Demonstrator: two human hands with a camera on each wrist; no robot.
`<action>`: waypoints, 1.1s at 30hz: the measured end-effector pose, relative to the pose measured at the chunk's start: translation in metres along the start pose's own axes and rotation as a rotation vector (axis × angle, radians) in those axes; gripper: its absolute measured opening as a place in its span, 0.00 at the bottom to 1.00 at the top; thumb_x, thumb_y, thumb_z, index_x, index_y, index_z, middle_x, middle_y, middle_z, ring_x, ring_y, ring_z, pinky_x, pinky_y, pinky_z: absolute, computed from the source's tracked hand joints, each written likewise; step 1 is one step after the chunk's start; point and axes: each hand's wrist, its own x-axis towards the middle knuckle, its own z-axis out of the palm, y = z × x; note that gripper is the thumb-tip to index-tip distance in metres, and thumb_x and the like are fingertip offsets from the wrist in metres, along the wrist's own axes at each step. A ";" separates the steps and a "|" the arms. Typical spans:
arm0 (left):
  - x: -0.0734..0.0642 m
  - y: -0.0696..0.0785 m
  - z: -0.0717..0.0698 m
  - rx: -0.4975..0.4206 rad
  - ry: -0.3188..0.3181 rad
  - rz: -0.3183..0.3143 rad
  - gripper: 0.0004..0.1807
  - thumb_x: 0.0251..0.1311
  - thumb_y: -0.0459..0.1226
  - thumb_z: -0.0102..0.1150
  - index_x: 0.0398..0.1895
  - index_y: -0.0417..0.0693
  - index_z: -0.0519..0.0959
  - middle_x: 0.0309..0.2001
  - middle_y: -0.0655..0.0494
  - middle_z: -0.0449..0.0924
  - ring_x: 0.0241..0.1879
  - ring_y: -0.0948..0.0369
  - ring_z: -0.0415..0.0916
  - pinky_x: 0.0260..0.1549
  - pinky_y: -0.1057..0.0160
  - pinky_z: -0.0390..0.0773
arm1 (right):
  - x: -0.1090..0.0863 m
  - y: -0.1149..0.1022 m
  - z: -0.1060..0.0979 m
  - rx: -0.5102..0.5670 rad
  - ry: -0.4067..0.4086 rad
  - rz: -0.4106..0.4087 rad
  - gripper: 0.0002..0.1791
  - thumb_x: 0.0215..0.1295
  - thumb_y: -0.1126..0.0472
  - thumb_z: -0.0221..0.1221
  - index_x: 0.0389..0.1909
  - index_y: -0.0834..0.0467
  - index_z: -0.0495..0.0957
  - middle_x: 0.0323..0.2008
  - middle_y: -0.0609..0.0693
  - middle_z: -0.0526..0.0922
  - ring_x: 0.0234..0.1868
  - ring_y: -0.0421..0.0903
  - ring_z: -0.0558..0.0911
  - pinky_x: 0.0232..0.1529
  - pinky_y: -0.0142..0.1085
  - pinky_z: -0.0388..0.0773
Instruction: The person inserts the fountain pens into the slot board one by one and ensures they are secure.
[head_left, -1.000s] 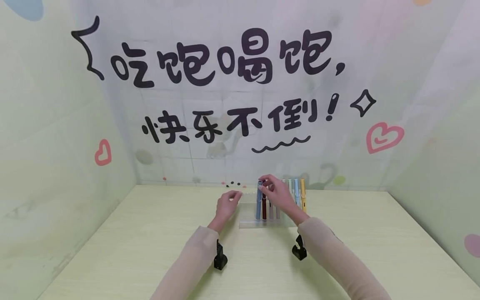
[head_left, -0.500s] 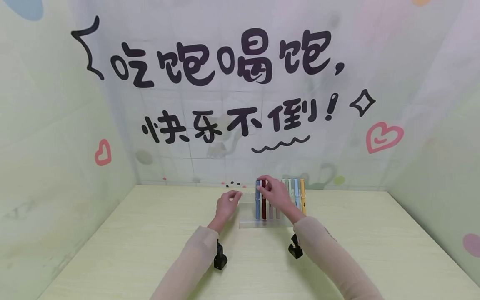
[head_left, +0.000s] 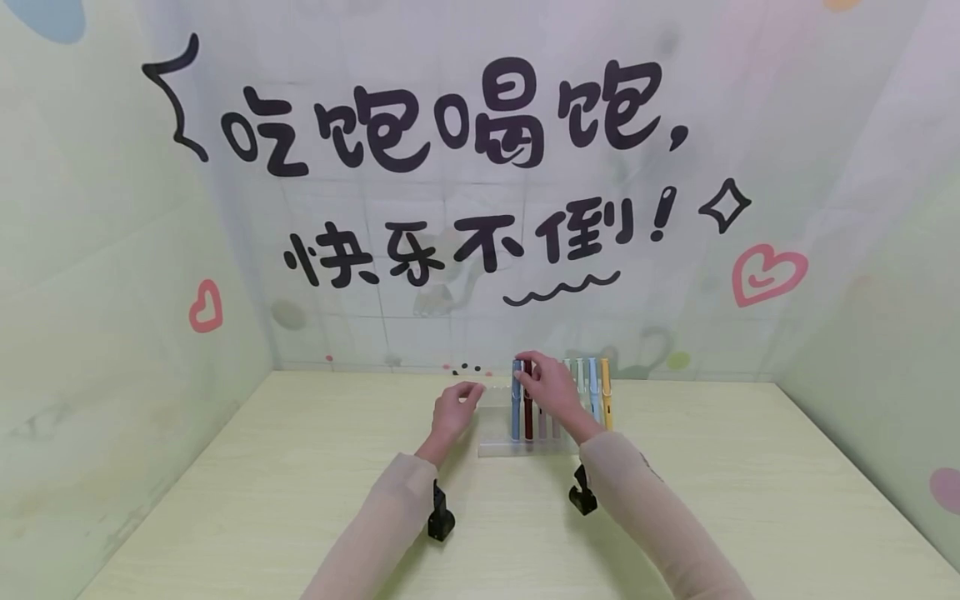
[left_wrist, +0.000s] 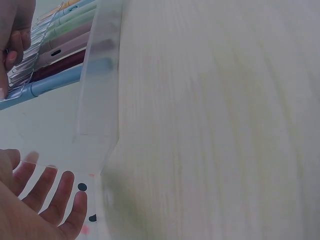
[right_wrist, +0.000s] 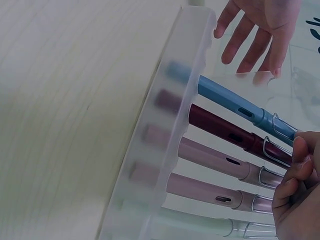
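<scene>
A clear pen stand (head_left: pixel 495 448) stands on the table with several capped pens upright in its slots. My left hand (head_left: pixel 454 410) pinches the stand's left edge between thumb and index finger; the other fingers spread behind the clear panel in the left wrist view. At the leftmost filled slot, my right hand (head_left: pixel 553 385) pinches the upper end of a blue pen (right_wrist: pixel 225 97), whose lower end sits behind the stand's front lip. Beside it are a dark red pen (right_wrist: pixel 220 125) and two mauve pens, partly hidden by the right hand in the head view.
Farther right in the stand are pale green pens, a light blue pen (head_left: pixel 594 392) and a yellow pen (head_left: pixel 607 396). A printed backdrop (head_left: pixel 480 333) rises behind the pale wooden table (head_left: pixel 300 500). Black wrist cameras hang below both sleeves.
My right forearm has swung slightly left. The blue pen's upper end shifted a little left, and it now stands straighter in its slot. The left hand has stayed in place.
</scene>
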 end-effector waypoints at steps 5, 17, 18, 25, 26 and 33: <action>0.000 0.000 0.000 -0.003 0.001 -0.001 0.16 0.61 0.42 0.49 0.41 0.39 0.78 0.38 0.48 0.77 0.40 0.53 0.73 0.39 0.55 0.71 | 0.001 0.000 0.001 -0.020 0.009 0.003 0.16 0.59 0.59 0.57 0.48 0.55 0.74 0.12 0.47 0.68 0.11 0.42 0.66 0.11 0.32 0.62; 0.000 0.002 0.001 -0.006 -0.001 -0.018 0.16 0.61 0.42 0.49 0.42 0.40 0.78 0.39 0.48 0.77 0.41 0.53 0.73 0.40 0.55 0.71 | 0.004 0.002 0.002 -0.010 -0.013 0.000 0.17 0.59 0.60 0.56 0.50 0.57 0.74 0.12 0.48 0.68 0.12 0.42 0.66 0.12 0.32 0.63; 0.001 0.002 0.000 -0.009 -0.001 -0.015 0.15 0.61 0.42 0.49 0.42 0.40 0.78 0.39 0.48 0.77 0.41 0.53 0.73 0.40 0.55 0.71 | 0.004 0.002 0.002 -0.013 -0.011 0.001 0.17 0.58 0.60 0.57 0.50 0.56 0.74 0.12 0.47 0.68 0.12 0.42 0.66 0.12 0.32 0.63; 0.002 0.000 0.001 -0.011 0.004 -0.012 0.16 0.61 0.42 0.49 0.41 0.40 0.78 0.39 0.48 0.77 0.41 0.53 0.73 0.40 0.55 0.72 | 0.005 -0.001 0.002 -0.027 -0.007 0.001 0.16 0.58 0.60 0.57 0.49 0.56 0.74 0.13 0.47 0.69 0.13 0.42 0.68 0.13 0.32 0.63; 0.002 0.000 0.001 -0.011 0.006 -0.011 0.16 0.61 0.42 0.49 0.41 0.40 0.78 0.39 0.48 0.77 0.40 0.53 0.73 0.40 0.55 0.72 | 0.005 -0.001 0.002 -0.029 -0.007 -0.001 0.16 0.58 0.61 0.57 0.49 0.57 0.74 0.13 0.47 0.69 0.13 0.42 0.68 0.13 0.32 0.64; 0.002 0.000 0.001 -0.014 0.008 -0.009 0.15 0.61 0.42 0.49 0.41 0.40 0.78 0.39 0.48 0.77 0.40 0.53 0.73 0.40 0.55 0.71 | 0.005 -0.001 0.002 -0.020 -0.014 0.005 0.16 0.59 0.61 0.57 0.49 0.56 0.74 0.13 0.47 0.69 0.13 0.42 0.69 0.13 0.32 0.65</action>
